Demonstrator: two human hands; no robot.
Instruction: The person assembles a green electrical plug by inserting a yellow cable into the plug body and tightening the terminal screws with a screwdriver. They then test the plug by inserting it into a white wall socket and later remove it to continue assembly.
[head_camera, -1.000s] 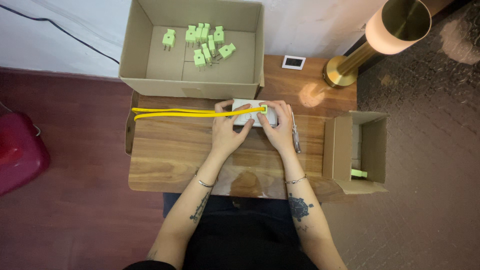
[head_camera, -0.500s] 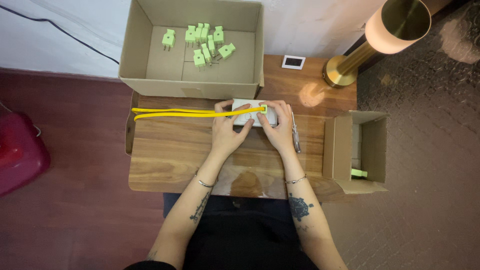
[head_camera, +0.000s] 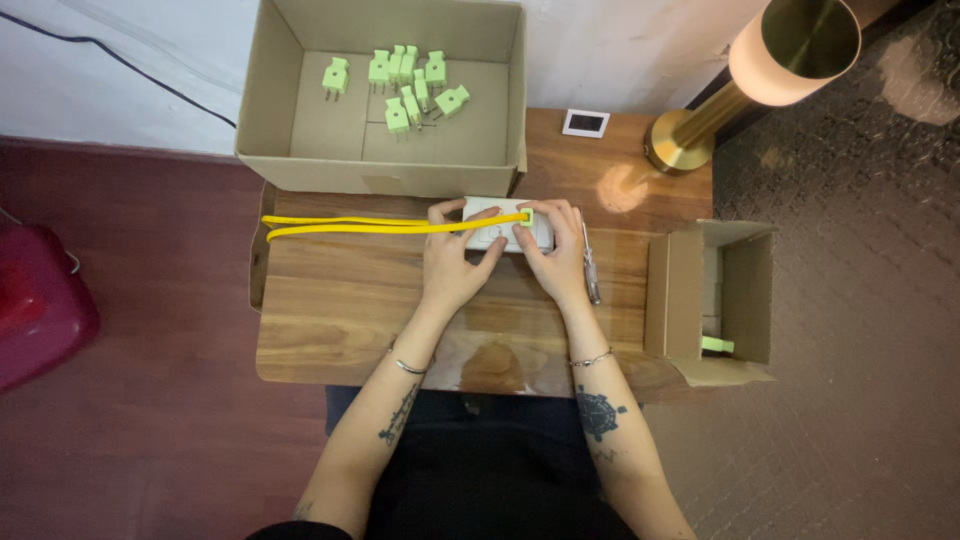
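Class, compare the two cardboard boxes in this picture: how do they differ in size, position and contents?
The large box stands behind the wooden table; the small box sits at its right end. The large box holds many green plugs; the small box shows one green piece. Both are open brown cardboard.

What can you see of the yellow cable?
The yellow cable looks like thin, glossy plastic-sheathed cord, doubled into two near-parallel strands with a bend at the table's left edge. It lies flat across the wooden table, in front of the large box. Its right end meets a green plug on the white socket block, between the left hand and right hand.
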